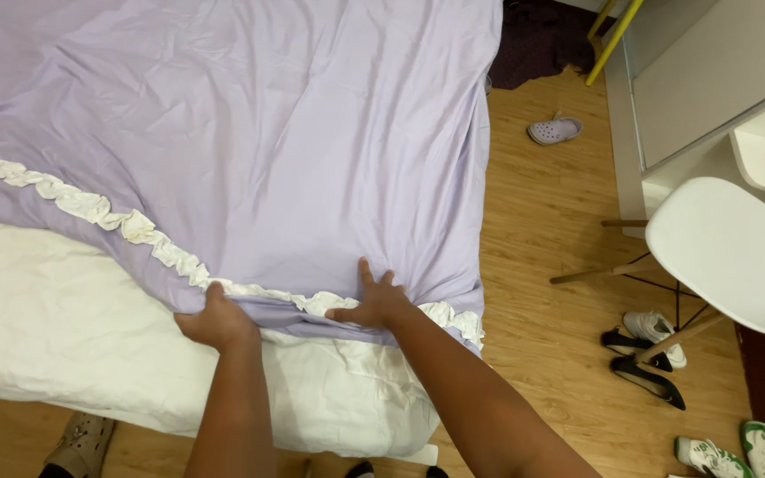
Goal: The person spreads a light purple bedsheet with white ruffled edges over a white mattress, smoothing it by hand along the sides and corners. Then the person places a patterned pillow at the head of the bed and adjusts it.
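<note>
Lilac sheet (294,142) lies spread over the bed (55,327), covering the far and right parts of it; white bedding shows bare along the near left side. The sheet's white ruffled hem (99,208) is its near edge and runs as a long diagonal from the bed's left edge, further back, down to the near right corner. Cloth is lightly creased, with folds fanning out from the hands. Left hand (217,320) is at the hem close to the near edge of the bed, fingers curled under the ruffle and closed on it, lifting a small fold of lilac cloth. Right hand (374,301) sits just beside it toward the near right corner, palm down, fingers spread flat on the sheet, thumb touching the ruffle; this grip is wide, pressing rather than pinching. The sheet's right edge hangs over the bed's right side. Open wooden floor (533,221) runs along that side. Beyond it stand a white chair (737,252) and a white cabinet (710,80). Near the chair legs lie a pair of black flat shoes (644,367) and a white sneaker (657,332); green-and-white sneakers (737,456) sit further toward the near corner of the room. One lilac clog (555,130) lies alone on the floor, and a dark cloth (542,40) is heaped past the bed's far right corner.
</note>
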